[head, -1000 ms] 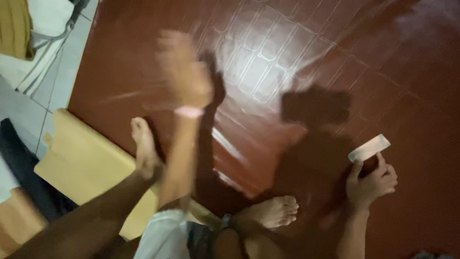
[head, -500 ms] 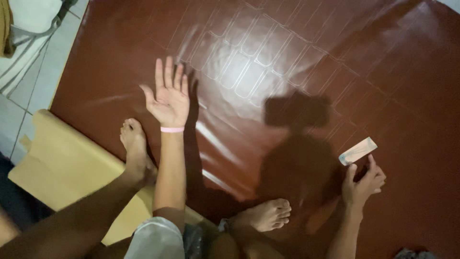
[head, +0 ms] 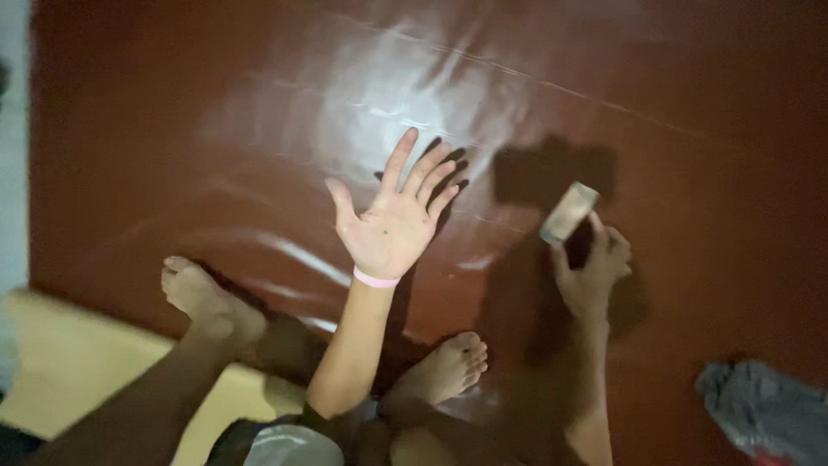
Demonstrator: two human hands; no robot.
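Glossy reddish-brown sheet flooring (head: 707,112) fills the view, with a bright glare patch near its middle. Left hand (head: 392,226), wearing a pink wristband (head: 376,278), is raised with palm up and fingers spread, holding nothing. Right hand (head: 593,269) is clamped on a small pale rectangular block (head: 568,211), held just above the floor. Judged risk: the block is pinched only at its lower end and may slip. Two bare feet (head: 444,369) lie near; a grey crumpled cloth (head: 763,412) sits at right; a yellow mat (head: 78,371) lies at left.
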